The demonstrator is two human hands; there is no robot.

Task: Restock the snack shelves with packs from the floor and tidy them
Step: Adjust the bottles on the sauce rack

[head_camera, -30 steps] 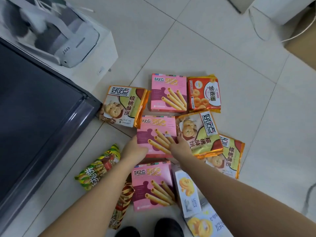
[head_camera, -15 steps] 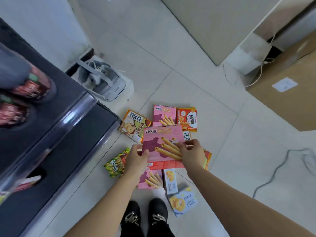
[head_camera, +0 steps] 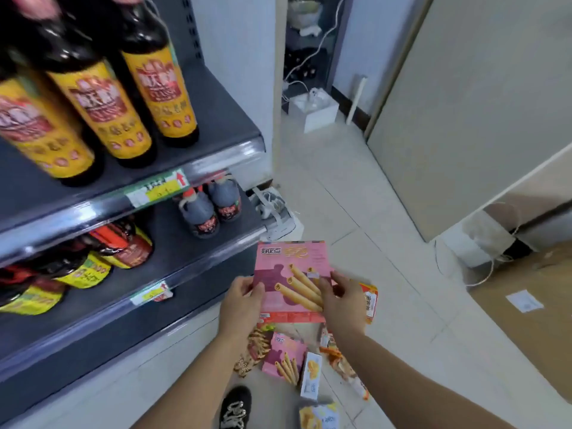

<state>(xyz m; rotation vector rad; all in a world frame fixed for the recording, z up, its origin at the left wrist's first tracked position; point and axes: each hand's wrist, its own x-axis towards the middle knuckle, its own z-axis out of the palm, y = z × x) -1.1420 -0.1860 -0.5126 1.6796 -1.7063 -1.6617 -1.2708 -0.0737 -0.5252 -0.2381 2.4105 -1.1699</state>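
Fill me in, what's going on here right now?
A person holds a pink snack box in both hands, left hand on its left edge, right hand on its right, up off the floor beside the dark shelves. It is not yet on a shelf. More packs lie on the floor below, a second pink box among them. The shelves in view carry bottles.

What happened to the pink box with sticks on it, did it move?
Yes. The pink box went up: it lay on the floor among the other packs, and now the left hand and right hand hold it above them.
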